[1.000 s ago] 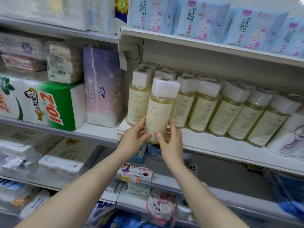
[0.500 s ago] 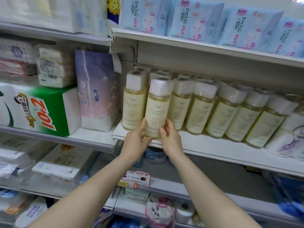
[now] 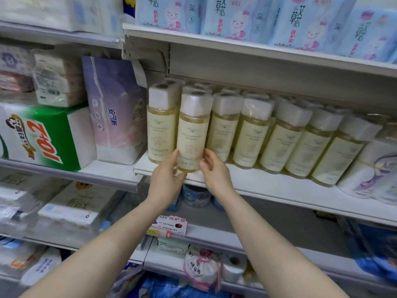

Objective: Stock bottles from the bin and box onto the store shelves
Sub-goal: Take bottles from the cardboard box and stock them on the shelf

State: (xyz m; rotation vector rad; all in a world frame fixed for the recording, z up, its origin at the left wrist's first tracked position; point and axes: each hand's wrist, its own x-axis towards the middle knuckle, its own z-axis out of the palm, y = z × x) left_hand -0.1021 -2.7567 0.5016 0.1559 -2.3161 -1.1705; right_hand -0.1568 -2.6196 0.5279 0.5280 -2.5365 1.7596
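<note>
Brings the camellia fragrance bottle (image 3: 192,134) down and inward compared with a second ago, from raised in front of the stock to the front edge of the white shelf board (image 3: 279,191). Cannot tell whether its base already rests on that board. Grasps it low with the left hand (image 3: 165,179) and right hand (image 3: 214,173), fingers curled round either flank.

Risks a forward tip off the board's lip if released with the base half over the edge. Risks toppling the row of matching bottles (image 3: 285,143) further back on the board if shoved hard, since they stand packed and already leaning. Likely slippery too: smooth clear plastic, pale yellow liquid, cream label, rounded body, blocky white cap under crinkled film.
</note>
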